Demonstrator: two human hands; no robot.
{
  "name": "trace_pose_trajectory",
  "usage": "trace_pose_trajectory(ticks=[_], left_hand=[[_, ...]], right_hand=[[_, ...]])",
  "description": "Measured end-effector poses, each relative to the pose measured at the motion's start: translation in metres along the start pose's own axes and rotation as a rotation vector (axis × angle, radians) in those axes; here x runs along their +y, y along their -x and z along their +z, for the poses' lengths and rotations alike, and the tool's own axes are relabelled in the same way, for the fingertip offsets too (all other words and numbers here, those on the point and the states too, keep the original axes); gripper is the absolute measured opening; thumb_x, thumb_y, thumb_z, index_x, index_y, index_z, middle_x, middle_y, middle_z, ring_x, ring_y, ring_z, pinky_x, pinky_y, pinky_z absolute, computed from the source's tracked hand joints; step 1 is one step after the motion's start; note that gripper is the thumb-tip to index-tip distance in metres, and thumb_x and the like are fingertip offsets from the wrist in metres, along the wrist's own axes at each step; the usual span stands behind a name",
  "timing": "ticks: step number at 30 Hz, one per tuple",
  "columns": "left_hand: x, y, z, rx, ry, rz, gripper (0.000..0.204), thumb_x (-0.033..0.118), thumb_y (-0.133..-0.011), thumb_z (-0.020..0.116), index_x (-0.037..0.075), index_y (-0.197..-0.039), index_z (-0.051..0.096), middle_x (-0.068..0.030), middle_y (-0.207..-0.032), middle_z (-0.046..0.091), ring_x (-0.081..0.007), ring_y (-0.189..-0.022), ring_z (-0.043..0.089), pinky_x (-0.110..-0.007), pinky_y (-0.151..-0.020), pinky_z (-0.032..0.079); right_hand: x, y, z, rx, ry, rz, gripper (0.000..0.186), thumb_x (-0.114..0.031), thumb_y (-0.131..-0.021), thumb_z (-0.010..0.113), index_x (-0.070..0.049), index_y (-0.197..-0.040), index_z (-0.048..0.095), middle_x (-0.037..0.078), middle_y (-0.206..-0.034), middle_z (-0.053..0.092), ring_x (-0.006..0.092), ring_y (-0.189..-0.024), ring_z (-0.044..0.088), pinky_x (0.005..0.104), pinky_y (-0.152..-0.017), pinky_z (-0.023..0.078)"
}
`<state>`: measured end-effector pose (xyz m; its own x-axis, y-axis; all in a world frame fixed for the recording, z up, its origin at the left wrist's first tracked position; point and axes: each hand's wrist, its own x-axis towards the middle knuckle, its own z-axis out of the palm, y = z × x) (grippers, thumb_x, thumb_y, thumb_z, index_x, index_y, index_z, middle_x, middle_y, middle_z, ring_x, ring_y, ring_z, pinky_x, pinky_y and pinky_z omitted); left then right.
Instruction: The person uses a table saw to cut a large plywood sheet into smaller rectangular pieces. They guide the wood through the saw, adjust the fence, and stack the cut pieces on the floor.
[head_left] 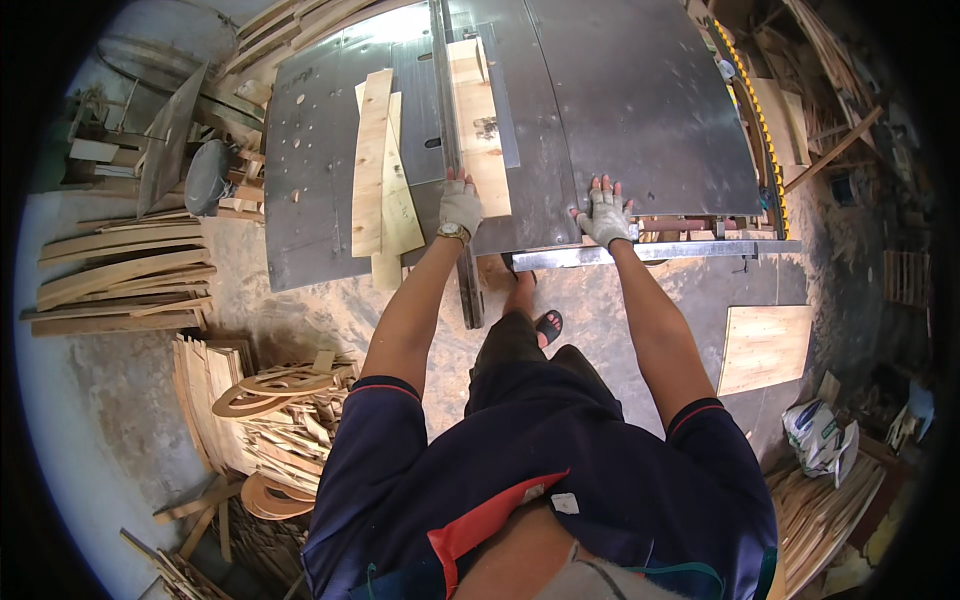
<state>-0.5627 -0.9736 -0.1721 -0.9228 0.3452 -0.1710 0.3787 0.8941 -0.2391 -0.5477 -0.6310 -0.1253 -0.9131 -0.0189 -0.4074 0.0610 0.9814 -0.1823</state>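
"So, what is the left hand doing?"

"The gloved left hand (461,208) lies over the long metal bar (447,100) that crosses the dark tabletop (640,110). Its bare fingertips point away from the body, nearly straight. Whether they grip the bar or merely rest on it, I can't tell from above."

"And the pale board (483,165)?"

"Flat on the tabletop, along the right side of the bar, with its near end just beside that hand. The glove may be touching it; the view straight down hides the contact."

"What about the right hand (606,215)?"

"Gloved too, spread wide, palm down near the front edge of the tabletop, thumb out toward the left. It has hold of nothing. A bright metal rail (680,252) runs along the front, just below the wrist."

"Anything left of the bar?"

"Two more boards, a straight one (372,165) lying partly over a slanted one (400,215), well apart from the right hand."

"And around the table?"

"On the floor, a square wooden panel (766,348) lies off to the right, a heap of offcuts (285,430) to the left, and curved strips (125,270) are stacked farther out. The left wrist wears a watch (454,231)."
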Motion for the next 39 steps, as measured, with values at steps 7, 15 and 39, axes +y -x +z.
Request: trace_pose_trajectory(ticks=[7, 15, 39], left_hand=[[-0.012, -0.027, 0.013, 0.007, -0.169, -0.057, 0.057, 0.042, -0.091, 0.059, 0.005, -0.134, 0.061, -0.012, -0.15, 0.05, -0.0341, -0.152, 0.027, -0.063, -0.124, 0.004], [-0.028, -0.046, -0.044, -0.098, -0.155, -0.001, 0.06, 0.041, -0.091, 0.058, 0.003, -0.138, 0.058, -0.0098, -0.145, 0.054, -0.0324, -0.15, 0.031, -0.064, -0.123, 0.007], [-0.081, -0.13, -0.05, -0.092, -0.095, 0.004, 0.05, 0.029, -0.099, 0.045, 0.0, -0.138, 0.056, -0.0125, -0.138, 0.059, -0.0331, -0.148, 0.035, -0.065, -0.123, 0.007]], right_hand=[[0.005, -0.007, -0.009, -0.042, 0.006, -0.055, 0.107, -0.07, -0.086, 0.059, -0.017, -0.165, 0.01, 0.009, -0.172, 0.001, 0.0367, -0.157, -0.004, 0.0623, -0.123, 0.0], [0.006, -0.016, -0.011, -0.052, 0.023, -0.041, 0.112, -0.074, -0.082, 0.062, -0.019, -0.165, 0.009, 0.009, -0.172, 0.001, 0.0361, -0.157, -0.007, 0.0623, -0.123, -0.002], [0.005, -0.039, -0.02, 0.159, 0.077, -0.089, 0.096, -0.071, -0.087, 0.057, -0.018, -0.161, 0.027, 0.007, -0.171, 0.014, 0.0332, -0.158, 0.003, 0.06, -0.124, 0.001]])
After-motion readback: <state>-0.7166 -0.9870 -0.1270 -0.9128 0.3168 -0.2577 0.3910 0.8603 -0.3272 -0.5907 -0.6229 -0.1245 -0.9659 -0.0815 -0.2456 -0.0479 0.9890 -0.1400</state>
